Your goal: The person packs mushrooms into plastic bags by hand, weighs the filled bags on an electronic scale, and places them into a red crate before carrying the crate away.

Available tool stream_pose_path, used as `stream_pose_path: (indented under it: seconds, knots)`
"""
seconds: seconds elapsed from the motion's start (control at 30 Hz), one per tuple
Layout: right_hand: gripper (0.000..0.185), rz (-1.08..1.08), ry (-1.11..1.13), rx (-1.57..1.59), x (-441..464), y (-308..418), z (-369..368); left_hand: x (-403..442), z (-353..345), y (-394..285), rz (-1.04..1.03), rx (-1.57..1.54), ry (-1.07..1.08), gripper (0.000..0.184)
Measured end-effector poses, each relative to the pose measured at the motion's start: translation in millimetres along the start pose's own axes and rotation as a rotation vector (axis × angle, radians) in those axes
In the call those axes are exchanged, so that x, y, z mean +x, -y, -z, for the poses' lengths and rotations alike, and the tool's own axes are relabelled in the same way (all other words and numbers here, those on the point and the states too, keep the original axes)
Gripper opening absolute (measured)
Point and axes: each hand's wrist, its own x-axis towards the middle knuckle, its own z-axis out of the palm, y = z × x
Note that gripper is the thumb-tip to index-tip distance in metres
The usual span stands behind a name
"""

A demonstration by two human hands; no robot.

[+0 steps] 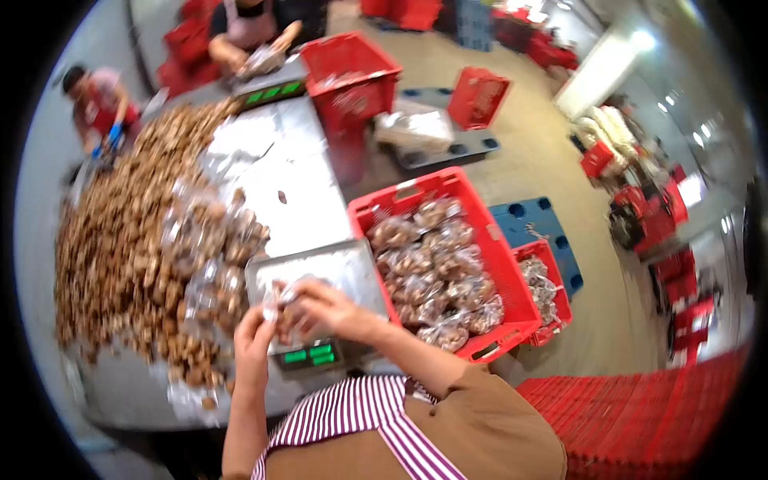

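Over the weighing scale [352, 268], both of my hands pinch the top of a clear plastic bag [293, 326] with brown pieces inside. My left hand [253, 336] is closed on the left side of its neck. My right hand [330, 309] reaches in from the right, its fingers closed on the same neck. Blur hides the exact fingertips. Green digits [310, 354] glow on the front of the scale. Left of it lie several filled bags [214, 288], beside a large heap of brown, mushroom-like pieces [120, 256].
A red crate [524, 308] full of bagged pieces stands right of the scale, with a smaller red crate [560, 280] beyond. White plastic bags [240, 144] lie on the metal table [308, 180]. Two co-workers stand at the far side, one by a second scale [276, 90] and red bin [352, 72].
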Motion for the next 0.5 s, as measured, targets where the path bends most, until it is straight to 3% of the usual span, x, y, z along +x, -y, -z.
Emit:
stream_pose_path:
  seconds: [0.07,0.1,0.23,0.3,0.37,0.43,0.5]
  knots:
    - [0.033,-0.045,0.049,-0.097,6,24,-6,0,-6,0,0.077,-0.041,0.093,0.024]
    - [0.027,0.281,-0.041,-0.379,18,3,-2,-1,-13,-4,0.118,-0.043,0.143,0.022]
    - [0.025,0.218,-0.082,-0.487,12,20,5,4,-12,-2,0.164,-0.011,0.228,0.015]
    - [0.027,0.24,-0.131,-0.596,7,16,20,23,21,18,0.104,-0.092,0.108,0.012]
    - [0.03,0.357,-0.269,-1.048,1,8,38,45,50,43,0.098,-0.065,-0.019,0.012]
    - [0.03,0.357,-0.239,-1.156,-6,-5,44,55,52,54,0.077,0.282,0.027,0.014]
    - [0.021,0.304,-0.177,-1.275,-5,-32,48,63,47,60,-0.063,0.902,0.094,0.011]
